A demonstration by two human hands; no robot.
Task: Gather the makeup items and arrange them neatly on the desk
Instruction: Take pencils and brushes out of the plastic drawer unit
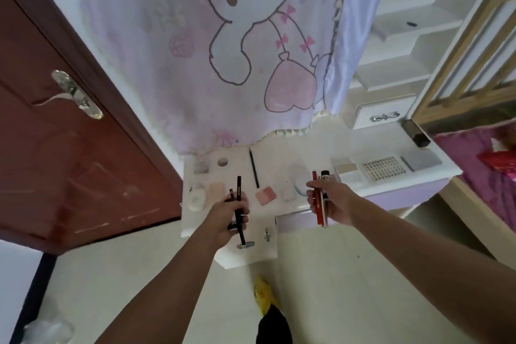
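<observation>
a home bedroom: cartoon curtain (223, 50), white vanity desk (282, 201), bed (480, 165)

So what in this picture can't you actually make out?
Head view, the only one:
1. Writing on the dark pencil in the left hand: too small and blurred to read.
2. How many sticks the right hand holds beside the red pencil: its fingers cover them.
3. The pale items at the left end of the desk: washed out, unidentifiable.
</observation>
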